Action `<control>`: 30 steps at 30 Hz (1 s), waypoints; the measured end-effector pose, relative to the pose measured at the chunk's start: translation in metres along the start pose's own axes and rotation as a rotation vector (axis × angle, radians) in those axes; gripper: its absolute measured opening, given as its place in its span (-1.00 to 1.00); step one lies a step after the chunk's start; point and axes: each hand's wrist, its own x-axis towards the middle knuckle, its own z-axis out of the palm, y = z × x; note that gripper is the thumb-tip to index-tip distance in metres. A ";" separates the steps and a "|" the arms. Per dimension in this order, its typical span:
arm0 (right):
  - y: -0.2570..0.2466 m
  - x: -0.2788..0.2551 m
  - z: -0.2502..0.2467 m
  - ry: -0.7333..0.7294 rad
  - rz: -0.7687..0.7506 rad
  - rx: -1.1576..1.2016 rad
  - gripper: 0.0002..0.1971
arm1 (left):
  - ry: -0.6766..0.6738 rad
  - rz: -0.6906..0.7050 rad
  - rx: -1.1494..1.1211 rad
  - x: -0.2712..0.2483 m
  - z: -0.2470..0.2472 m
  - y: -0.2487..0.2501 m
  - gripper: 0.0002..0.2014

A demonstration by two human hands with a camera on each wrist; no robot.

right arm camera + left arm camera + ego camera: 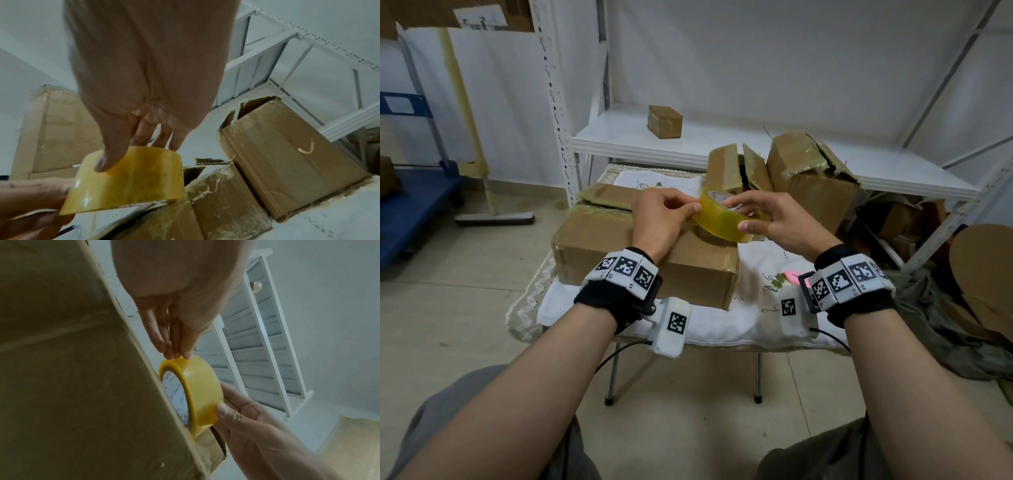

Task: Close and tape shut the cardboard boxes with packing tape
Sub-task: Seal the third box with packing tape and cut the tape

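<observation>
Yellowish tape, one roll [724, 219], up in the air between both hands, just over the near box. Count the cardboard: one big closed box [619, 253] on the cloth-covered table [767, 315], two battered boxes behind it, a narrow one [736, 168] and a larger torn one [811, 174], and one small box [665, 121] back on the white shelf [722, 144]. Right hand [774, 222] grips the roll, thumb [109, 160] pressed on the outer band, fingers curled over the far rim. Left hand [661, 219] sits at the roll's left edge, fingertips [174, 352] bunched together and picking at the tape surface. Whether a free end is pinched there, can't tell.
</observation>
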 end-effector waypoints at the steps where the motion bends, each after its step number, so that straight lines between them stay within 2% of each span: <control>1: 0.000 0.000 0.000 0.025 -0.009 -0.036 -0.72 | 0.008 -0.008 0.007 0.001 0.000 -0.002 -0.94; 3: 0.000 -0.001 0.001 0.043 -0.022 -0.134 -0.84 | 0.018 -0.012 0.035 0.002 0.001 -0.004 -0.96; 7: 0.012 0.001 0.002 -0.110 0.055 -0.451 -0.52 | 0.017 0.007 0.046 0.000 0.002 -0.004 -0.97; 8: 0.014 0.002 0.002 -0.101 0.053 -0.458 -0.54 | 0.020 0.019 0.053 -0.001 0.002 -0.003 -0.97; 11: 0.011 0.001 -0.002 -0.011 0.004 -0.348 -0.71 | 0.044 0.019 0.061 0.002 0.001 -0.003 -0.95; 14: 0.007 -0.002 -0.002 0.016 -0.055 -0.208 -0.67 | 0.033 -0.069 -0.091 0.011 -0.002 -0.003 -0.91; 18: 0.000 -0.003 0.005 0.029 -0.085 -0.031 -0.62 | -0.103 -0.218 -0.282 0.014 -0.010 -0.001 -0.87; 22: -0.007 0.000 0.009 0.179 -0.107 0.056 -0.68 | -0.151 -0.341 -0.410 0.016 -0.015 -0.002 -0.96; 24: -0.005 0.001 0.012 0.201 -0.096 0.075 -0.60 | -0.161 -0.388 -0.412 0.014 -0.014 -0.002 -0.96; 27: 0.001 0.003 0.016 0.071 -0.026 0.013 -0.15 | -0.154 -0.420 -0.414 0.012 -0.011 -0.004 -0.92; 28: 0.006 0.004 0.017 0.051 -0.021 -0.033 -0.11 | -0.149 -0.423 -0.422 0.013 -0.012 -0.005 -0.92; 30: 0.010 0.007 0.017 0.128 -0.024 -0.099 -0.30 | -0.149 -0.427 -0.438 0.014 -0.013 -0.004 -0.90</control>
